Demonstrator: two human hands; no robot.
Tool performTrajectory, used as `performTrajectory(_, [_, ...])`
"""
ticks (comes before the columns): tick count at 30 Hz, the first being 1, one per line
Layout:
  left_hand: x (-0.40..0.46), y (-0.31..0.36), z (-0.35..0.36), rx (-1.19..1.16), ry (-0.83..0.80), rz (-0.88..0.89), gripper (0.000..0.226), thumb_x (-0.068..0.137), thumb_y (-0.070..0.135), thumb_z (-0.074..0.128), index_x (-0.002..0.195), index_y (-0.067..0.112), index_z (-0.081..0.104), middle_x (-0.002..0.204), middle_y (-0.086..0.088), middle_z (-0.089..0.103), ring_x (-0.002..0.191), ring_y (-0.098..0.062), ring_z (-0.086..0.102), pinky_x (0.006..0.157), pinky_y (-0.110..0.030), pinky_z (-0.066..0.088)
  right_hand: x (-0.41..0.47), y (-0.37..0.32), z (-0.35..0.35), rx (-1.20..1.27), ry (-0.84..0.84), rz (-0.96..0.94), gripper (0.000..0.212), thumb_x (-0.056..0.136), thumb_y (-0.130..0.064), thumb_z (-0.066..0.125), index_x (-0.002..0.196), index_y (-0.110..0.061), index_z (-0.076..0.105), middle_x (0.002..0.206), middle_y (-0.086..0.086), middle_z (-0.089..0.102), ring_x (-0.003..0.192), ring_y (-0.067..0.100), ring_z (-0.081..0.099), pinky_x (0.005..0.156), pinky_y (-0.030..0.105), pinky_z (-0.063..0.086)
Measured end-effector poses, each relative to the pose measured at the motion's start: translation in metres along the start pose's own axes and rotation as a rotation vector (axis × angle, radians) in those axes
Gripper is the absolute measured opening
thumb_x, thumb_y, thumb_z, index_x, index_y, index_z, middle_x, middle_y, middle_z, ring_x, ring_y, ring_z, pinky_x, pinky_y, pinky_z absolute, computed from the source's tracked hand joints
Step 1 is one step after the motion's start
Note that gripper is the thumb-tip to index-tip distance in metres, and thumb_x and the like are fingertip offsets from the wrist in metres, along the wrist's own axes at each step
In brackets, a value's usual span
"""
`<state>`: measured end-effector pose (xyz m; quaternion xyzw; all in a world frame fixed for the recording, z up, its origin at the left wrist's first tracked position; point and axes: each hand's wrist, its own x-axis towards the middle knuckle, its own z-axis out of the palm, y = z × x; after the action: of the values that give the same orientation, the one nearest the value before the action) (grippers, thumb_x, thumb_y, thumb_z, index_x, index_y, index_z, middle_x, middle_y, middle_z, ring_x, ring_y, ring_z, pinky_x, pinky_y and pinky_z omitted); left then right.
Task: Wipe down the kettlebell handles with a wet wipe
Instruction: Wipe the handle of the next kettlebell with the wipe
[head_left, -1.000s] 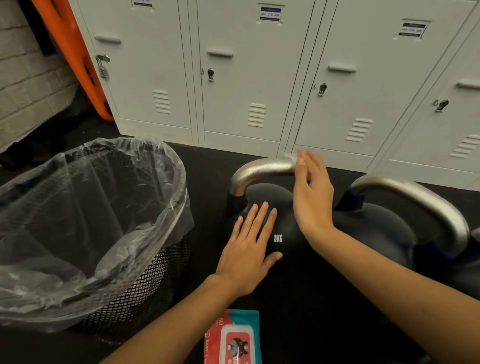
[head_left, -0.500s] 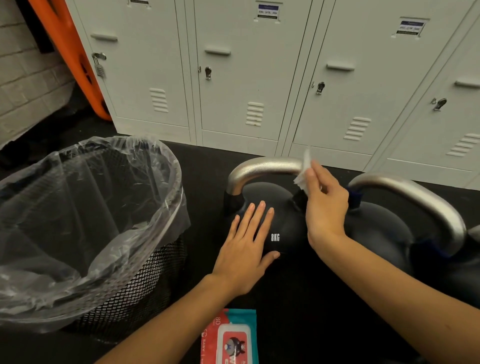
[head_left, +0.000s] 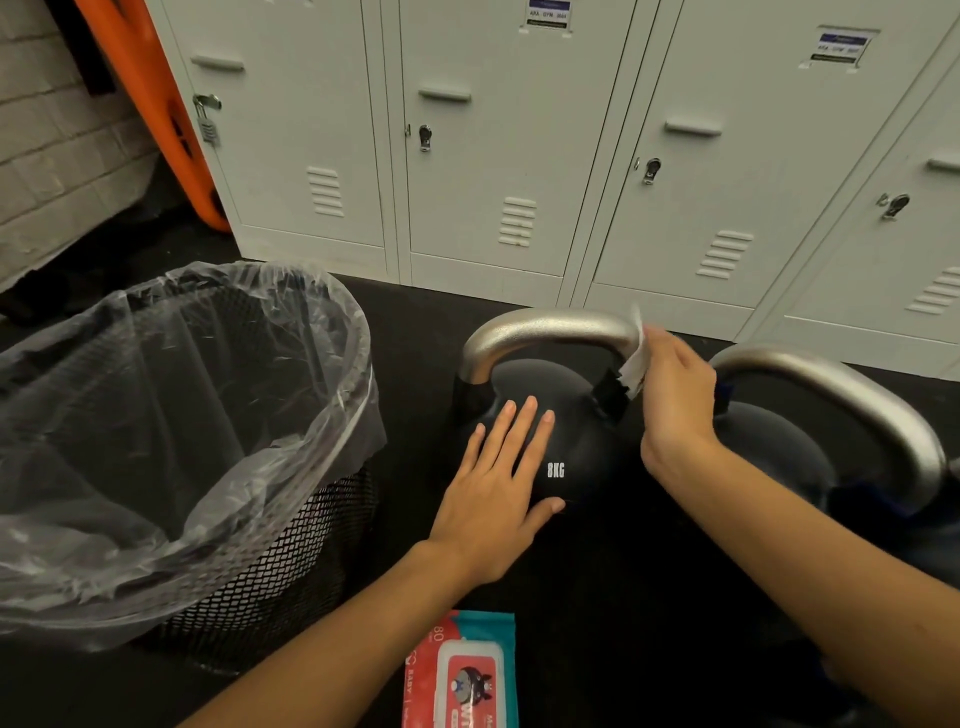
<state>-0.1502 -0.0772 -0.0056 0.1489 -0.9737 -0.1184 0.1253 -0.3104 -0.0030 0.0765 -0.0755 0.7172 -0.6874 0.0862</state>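
Observation:
A black kettlebell (head_left: 576, 441) marked 8KG stands on the dark floor, its silver handle (head_left: 540, 332) arching over it. My left hand (head_left: 498, 488) lies flat on its body, fingers spread. My right hand (head_left: 675, 395) pinches a white wet wipe (head_left: 635, 358) against the right leg of that handle. A second dark kettlebell (head_left: 769, 441) with a silver handle (head_left: 841, 395) stands just to the right, partly behind my right arm.
A mesh bin (head_left: 291, 561) lined with a clear plastic bag (head_left: 171, 415) stands at the left. A red and teal wet-wipe pack (head_left: 462, 670) lies at the bottom edge. White lockers (head_left: 519, 156) run along the back. An orange frame (head_left: 156, 114) leans at the far left.
My right hand has slid with the wipe from the top of the handle down its right leg. My left hand has stayed flat on the kettlebell.

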Motion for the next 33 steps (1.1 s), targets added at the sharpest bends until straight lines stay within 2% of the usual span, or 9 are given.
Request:
performTrajectory(4, [0.0, -0.001, 0.001, 0.0, 0.014, 0.018, 0.081, 0.097, 0.053, 0.037, 0.148, 0.027, -0.02, 0.155, 0.005, -0.025, 0.143, -0.015, -0.026, 0.114, -0.034, -0.014, 0.033, -0.011, 0.002, -0.128, -0.223, 0.088, 0.06, 0.101, -0.056, 0.024, 0.1, -0.019, 0.072, 0.101, 0.008, 0.07, 0.1, 0.021, 0.061, 0.096, 0.033, 0.042])
performTrajectory(6, [0.0, -0.002, 0.002, -0.001, 0.022, 0.023, 0.081, 0.097, 0.053, 0.037, 0.147, 0.027, -0.021, 0.155, 0.005, -0.025, 0.143, -0.015, -0.025, 0.115, -0.035, -0.013, 0.045, -0.005, 0.001, -0.079, -0.343, 0.158, 0.076, 0.1, -0.062, 0.016, 0.093, -0.01, 0.071, 0.096, 0.016, 0.07, 0.098, 0.026, 0.064, 0.106, 0.038, 0.039])
performTrajectory(9, [0.0, -0.003, 0.003, -0.001, 0.026, 0.027, 0.081, 0.097, 0.052, 0.038, 0.148, 0.027, -0.02, 0.156, 0.004, -0.024, 0.144, -0.015, -0.025, 0.116, -0.036, -0.011, 0.049, 0.004, -0.002, 0.016, -0.535, 0.203, 0.087, 0.1, -0.062, 0.007, 0.073, 0.002, 0.059, 0.065, 0.019, 0.06, 0.064, 0.027, 0.061, 0.088, 0.038, 0.048])
performTrajectory(14, [-0.001, -0.003, 0.005, -0.002, 0.035, 0.026, 0.08, 0.098, 0.051, 0.038, 0.149, 0.027, -0.018, 0.158, 0.002, -0.021, 0.144, -0.015, -0.023, 0.117, -0.037, -0.01, 0.057, 0.011, -0.005, 0.067, -0.649, 0.276, 0.087, 0.099, -0.063, 0.014, 0.072, 0.002, 0.064, 0.062, 0.018, 0.059, 0.066, 0.026, 0.061, 0.097, 0.042, 0.046])
performTrajectory(20, [-0.001, -0.006, 0.006, 0.002, 0.039, 0.03, 0.08, 0.097, 0.052, 0.038, 0.15, 0.026, -0.016, 0.158, 0.003, -0.02, 0.145, -0.015, -0.022, 0.115, -0.038, -0.012, 0.056, 0.013, -0.01, -0.002, -0.655, 0.263, 0.094, 0.098, -0.065, 0.005, 0.083, 0.007, 0.063, 0.077, 0.022, 0.067, 0.086, 0.03, 0.068, 0.108, 0.039, 0.039])
performTrajectory(23, [-0.001, -0.005, 0.005, 0.002, 0.029, 0.03, 0.08, 0.098, 0.053, 0.037, 0.149, 0.027, -0.019, 0.157, 0.004, -0.024, 0.143, -0.014, -0.026, 0.115, -0.035, -0.013, 0.048, 0.018, -0.012, 0.003, -0.534, 0.328, 0.084, 0.099, -0.063, 0.005, 0.092, -0.005, 0.066, 0.088, 0.009, 0.074, 0.104, 0.022, 0.065, 0.105, 0.032, 0.04])
performTrajectory(26, [-0.001, -0.004, 0.004, 0.01, 0.023, 0.024, 0.08, 0.098, 0.053, 0.036, 0.148, 0.027, -0.02, 0.156, 0.004, -0.025, 0.143, -0.014, -0.027, 0.115, -0.034, -0.014, 0.038, 0.027, -0.017, 0.012, -0.436, 0.362, 0.077, 0.1, -0.062, 0.007, 0.114, -0.01, 0.063, 0.116, 0.007, 0.067, 0.127, 0.024, 0.051, 0.114, 0.036, 0.032])
performTrajectory(29, [-0.001, -0.003, 0.004, 0.016, 0.024, 0.021, 0.081, 0.097, 0.053, 0.037, 0.148, 0.026, -0.02, 0.157, 0.003, -0.024, 0.143, -0.015, -0.026, 0.115, -0.035, -0.013, 0.028, 0.028, -0.02, -0.018, -0.363, 0.412, 0.077, 0.102, -0.057, 0.007, 0.129, -0.004, 0.056, 0.112, 0.008, 0.065, 0.119, 0.024, 0.053, 0.113, 0.04, 0.034])
performTrajectory(33, [-0.001, -0.003, 0.002, 0.019, 0.003, 0.016, 0.081, 0.098, 0.053, 0.035, 0.147, 0.027, -0.023, 0.156, 0.004, -0.027, 0.143, -0.015, -0.027, 0.115, -0.035, -0.013, 0.029, 0.019, -0.021, -0.066, -0.324, 0.468, 0.075, 0.102, -0.058, 0.01, 0.109, -0.003, 0.062, 0.1, 0.008, 0.064, 0.101, 0.023, 0.06, 0.098, 0.036, 0.045])
